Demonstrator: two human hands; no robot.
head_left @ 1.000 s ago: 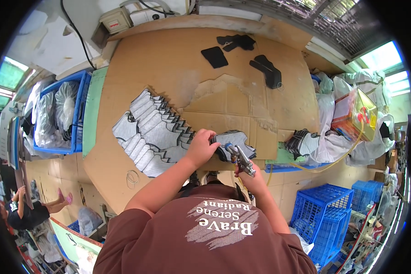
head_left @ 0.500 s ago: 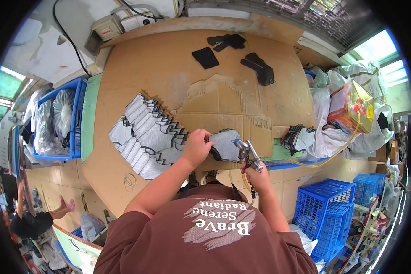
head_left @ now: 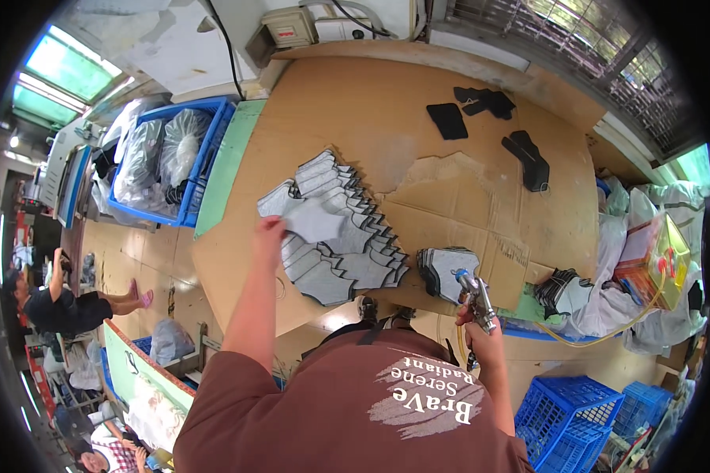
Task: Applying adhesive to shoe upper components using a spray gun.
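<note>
Pinches, with the left hand's point(head_left: 270, 238) fingers together on the left edge, a pale grey panel point(head_left: 317, 221), held over overlapping rows of dark-edged panels point(head_left: 353, 268) on the surface point(head_left: 335, 102). Looks light, soft-faced and bendable, apt to droop from one corner; best taken by the rim, clear of the broad face. Farther right, beside a stack of similar panels point(head_left: 442, 264), grips a metal spray gun point(head_left: 476, 296) in the right hand point(head_left: 481, 329), with fingers wrapped round the handle; seems rigid, smooth and heavier, best held there
</note>
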